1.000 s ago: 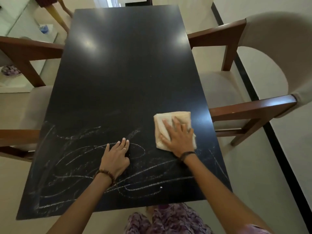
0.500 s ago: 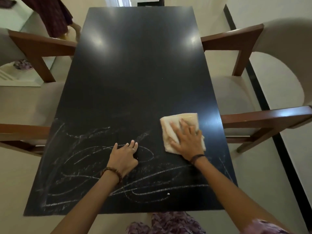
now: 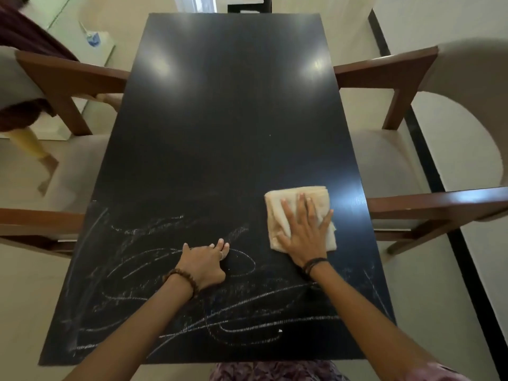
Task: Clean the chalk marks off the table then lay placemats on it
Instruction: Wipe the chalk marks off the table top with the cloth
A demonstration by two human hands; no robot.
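Most chalk [image 3: 192, 298] still covers the worktop [image 3: 233, 119] toward 6 o'clock. Right hand [image 3: 305, 235], fingers spread flat, presses the cloth [image 3: 297, 196] at 3 o'clock; left hand [image 3: 204, 266] rests flat on the marks and may smear them. No placemats visible.

Chairs [image 3: 428, 166] flanking; passer-by's leg [image 3: 35, 149].

Your black table [image 3: 233, 119] carries white chalk marks [image 3: 170, 287] looping across its near end. The folded cream cloth [image 3: 291, 199] lies flat near the table's right edge, just beyond the scribbles.
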